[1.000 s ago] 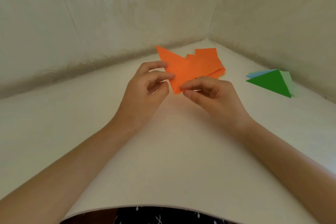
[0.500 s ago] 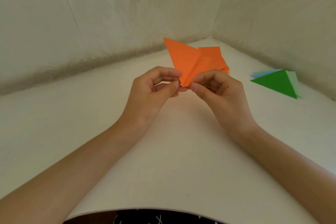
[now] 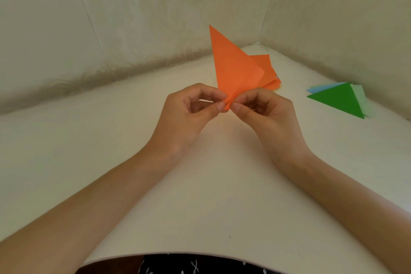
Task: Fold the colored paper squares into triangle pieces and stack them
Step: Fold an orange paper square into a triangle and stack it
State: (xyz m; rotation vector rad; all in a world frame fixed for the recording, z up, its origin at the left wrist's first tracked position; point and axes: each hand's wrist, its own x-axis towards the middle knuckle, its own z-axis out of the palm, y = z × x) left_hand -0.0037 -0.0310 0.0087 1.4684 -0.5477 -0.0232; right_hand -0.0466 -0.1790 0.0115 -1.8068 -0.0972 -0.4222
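Orange paper (image 3: 233, 69), partly folded into a pointed shape, is held up above the tabletop (image 3: 200, 184) with its tip upward. Its bottom corner is pinched between the thumb and curled fingers of the left hand (image 3: 189, 115) and the right hand (image 3: 266, 115), which meet there. Behind it, more orange sheets (image 3: 270, 73) lie on the tabletop, and well to the right a green triangle (image 3: 340, 101) rests on a light blue piece (image 3: 315, 89) and a pale green piece (image 3: 360, 98).
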